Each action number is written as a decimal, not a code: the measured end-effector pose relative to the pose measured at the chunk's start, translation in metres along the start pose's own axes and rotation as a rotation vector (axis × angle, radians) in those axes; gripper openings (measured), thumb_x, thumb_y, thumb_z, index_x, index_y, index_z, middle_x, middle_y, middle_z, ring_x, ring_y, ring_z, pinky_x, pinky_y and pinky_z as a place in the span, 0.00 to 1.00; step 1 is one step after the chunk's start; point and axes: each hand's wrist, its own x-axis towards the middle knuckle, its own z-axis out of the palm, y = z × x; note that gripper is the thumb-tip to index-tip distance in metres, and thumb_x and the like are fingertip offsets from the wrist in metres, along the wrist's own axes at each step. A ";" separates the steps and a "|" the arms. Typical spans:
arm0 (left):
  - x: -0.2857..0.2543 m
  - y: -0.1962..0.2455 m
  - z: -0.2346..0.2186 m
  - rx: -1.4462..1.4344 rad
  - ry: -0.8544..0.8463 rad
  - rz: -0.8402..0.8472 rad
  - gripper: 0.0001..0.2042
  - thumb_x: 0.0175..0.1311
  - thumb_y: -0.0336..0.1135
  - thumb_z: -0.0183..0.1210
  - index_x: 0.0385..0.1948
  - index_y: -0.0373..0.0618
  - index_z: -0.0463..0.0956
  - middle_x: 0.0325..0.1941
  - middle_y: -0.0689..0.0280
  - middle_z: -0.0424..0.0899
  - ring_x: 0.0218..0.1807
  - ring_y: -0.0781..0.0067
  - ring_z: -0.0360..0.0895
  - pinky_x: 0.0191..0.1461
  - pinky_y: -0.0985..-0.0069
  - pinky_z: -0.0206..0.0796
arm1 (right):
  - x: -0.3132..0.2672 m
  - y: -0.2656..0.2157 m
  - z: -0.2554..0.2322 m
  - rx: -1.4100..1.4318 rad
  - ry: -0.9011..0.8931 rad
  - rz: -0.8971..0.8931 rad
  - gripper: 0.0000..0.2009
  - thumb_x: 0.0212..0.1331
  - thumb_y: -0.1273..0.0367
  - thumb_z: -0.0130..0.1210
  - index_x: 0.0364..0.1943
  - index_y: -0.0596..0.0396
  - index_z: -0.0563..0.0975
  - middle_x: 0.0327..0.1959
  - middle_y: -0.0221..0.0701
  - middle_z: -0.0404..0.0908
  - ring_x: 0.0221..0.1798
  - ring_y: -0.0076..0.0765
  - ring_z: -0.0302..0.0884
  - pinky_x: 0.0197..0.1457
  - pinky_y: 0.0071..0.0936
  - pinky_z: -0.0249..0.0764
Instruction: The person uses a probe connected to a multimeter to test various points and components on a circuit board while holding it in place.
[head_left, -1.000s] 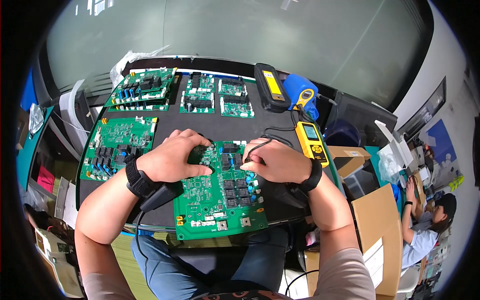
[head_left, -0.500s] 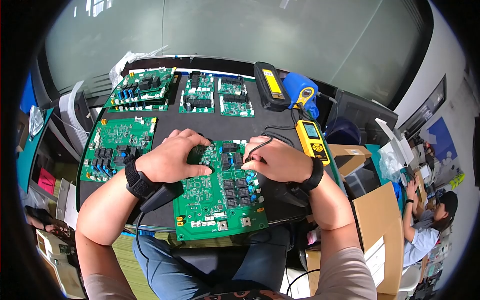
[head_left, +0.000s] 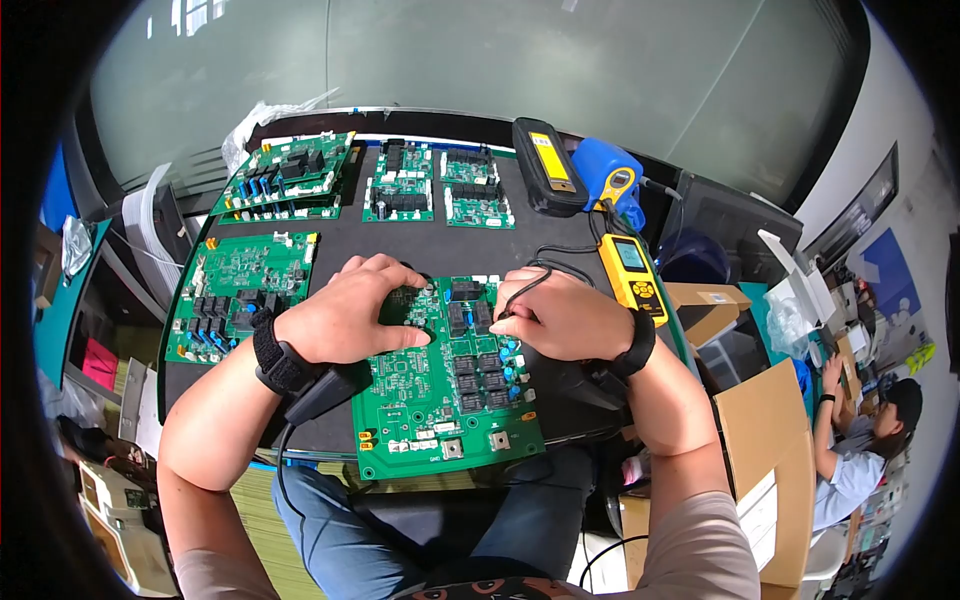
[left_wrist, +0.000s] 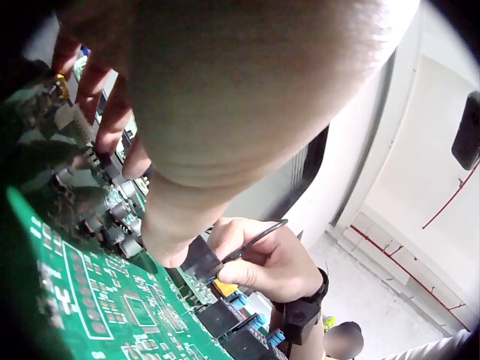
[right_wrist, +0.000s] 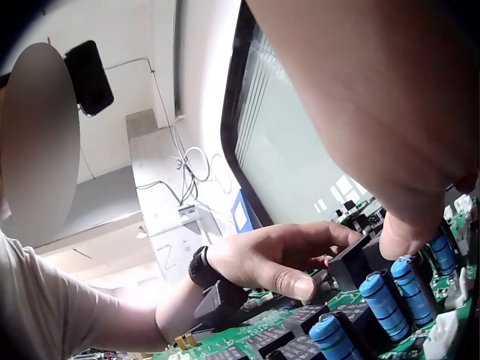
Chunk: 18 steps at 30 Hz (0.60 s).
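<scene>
A large green circuit board [head_left: 395,405] lies at the table's near edge. My left hand [head_left: 345,312] rests on its upper left part, thumb and fingers spread; the left wrist view shows this hand [left_wrist: 217,90] with its fingertips among the components. Over the black relays [head_left: 478,382], my right hand [head_left: 572,318] pinches the end of a thin black cable [head_left: 524,291]. Seen from the left wrist, thumb and index finger of the right hand [left_wrist: 268,261] close round the cable [left_wrist: 259,235]. Its tip is hidden. Blue cylindrical components [right_wrist: 384,304] stand near the right fingertip.
More green boards lie at left [head_left: 245,275], stacked at back left [head_left: 285,175] and at back centre [head_left: 400,185]. A yellow meter [head_left: 632,272], a black-cased device [head_left: 548,165] and a blue device [head_left: 603,165] stand right. Beyond are an open carton [head_left: 765,430] and another person [head_left: 850,470].
The head view has shifted slightly, so the table and boards appear a little further right. Both hands keep their places on the board.
</scene>
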 end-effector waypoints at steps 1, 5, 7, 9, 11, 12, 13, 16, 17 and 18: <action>0.000 -0.001 0.000 0.009 0.001 0.016 0.33 0.56 0.49 0.74 0.62 0.45 0.75 0.61 0.53 0.75 0.64 0.45 0.69 0.70 0.56 0.63 | 0.000 0.001 0.000 0.001 0.001 -0.022 0.10 0.61 0.67 0.61 0.29 0.61 0.80 0.37 0.41 0.82 0.45 0.54 0.79 0.51 0.43 0.75; 0.000 -0.001 0.001 0.007 0.004 0.017 0.32 0.56 0.49 0.74 0.62 0.45 0.76 0.61 0.52 0.75 0.64 0.45 0.69 0.71 0.56 0.62 | -0.002 0.002 0.001 -0.008 0.048 -0.044 0.09 0.61 0.68 0.60 0.30 0.61 0.79 0.37 0.41 0.82 0.45 0.54 0.79 0.52 0.43 0.74; 0.000 0.000 0.000 0.003 0.001 0.009 0.32 0.56 0.48 0.74 0.62 0.45 0.76 0.61 0.52 0.75 0.65 0.45 0.69 0.71 0.56 0.62 | -0.002 0.000 -0.001 -0.012 0.024 -0.034 0.08 0.61 0.68 0.60 0.30 0.59 0.79 0.37 0.40 0.81 0.45 0.54 0.78 0.52 0.43 0.74; 0.000 -0.001 0.000 0.003 0.003 0.013 0.32 0.56 0.48 0.74 0.62 0.45 0.76 0.61 0.52 0.75 0.65 0.45 0.69 0.71 0.56 0.62 | -0.002 -0.001 -0.001 -0.015 0.024 -0.031 0.07 0.60 0.68 0.60 0.31 0.59 0.79 0.36 0.40 0.81 0.45 0.53 0.78 0.51 0.44 0.74; 0.000 -0.001 0.001 0.001 0.004 0.015 0.32 0.56 0.48 0.74 0.62 0.45 0.76 0.61 0.53 0.75 0.65 0.45 0.69 0.71 0.56 0.62 | -0.002 -0.002 -0.001 -0.016 0.023 -0.027 0.07 0.60 0.68 0.60 0.31 0.58 0.79 0.36 0.40 0.80 0.45 0.53 0.78 0.51 0.44 0.74; 0.000 -0.001 0.000 0.003 0.002 0.014 0.32 0.56 0.48 0.74 0.62 0.45 0.76 0.61 0.53 0.75 0.65 0.45 0.69 0.71 0.56 0.62 | -0.002 -0.003 0.000 -0.014 0.025 -0.017 0.07 0.60 0.68 0.60 0.31 0.57 0.79 0.35 0.39 0.79 0.45 0.53 0.78 0.51 0.44 0.74; 0.000 0.000 0.000 0.005 0.000 0.013 0.32 0.57 0.48 0.74 0.62 0.45 0.75 0.61 0.53 0.75 0.65 0.45 0.69 0.71 0.56 0.62 | -0.002 -0.003 0.000 -0.013 0.026 -0.008 0.07 0.60 0.68 0.60 0.31 0.57 0.78 0.35 0.39 0.79 0.45 0.52 0.78 0.50 0.44 0.74; -0.001 0.000 0.000 0.002 0.002 0.011 0.32 0.57 0.48 0.74 0.62 0.45 0.76 0.61 0.52 0.75 0.65 0.45 0.69 0.71 0.56 0.62 | -0.002 -0.003 0.001 -0.031 0.033 -0.016 0.07 0.60 0.68 0.60 0.31 0.57 0.78 0.34 0.39 0.79 0.44 0.52 0.78 0.50 0.44 0.74; -0.001 0.000 0.000 0.001 0.002 0.010 0.32 0.57 0.48 0.74 0.62 0.45 0.76 0.61 0.52 0.75 0.65 0.45 0.69 0.71 0.56 0.62 | -0.002 -0.003 0.001 -0.030 0.032 -0.016 0.07 0.60 0.68 0.60 0.31 0.57 0.78 0.34 0.39 0.79 0.44 0.52 0.78 0.50 0.44 0.74; -0.001 0.000 0.000 0.006 0.003 0.012 0.32 0.57 0.48 0.74 0.62 0.45 0.75 0.61 0.52 0.75 0.65 0.45 0.69 0.71 0.56 0.62 | -0.002 -0.002 0.002 -0.031 0.034 -0.024 0.07 0.60 0.68 0.60 0.31 0.57 0.78 0.35 0.38 0.79 0.44 0.52 0.78 0.49 0.44 0.74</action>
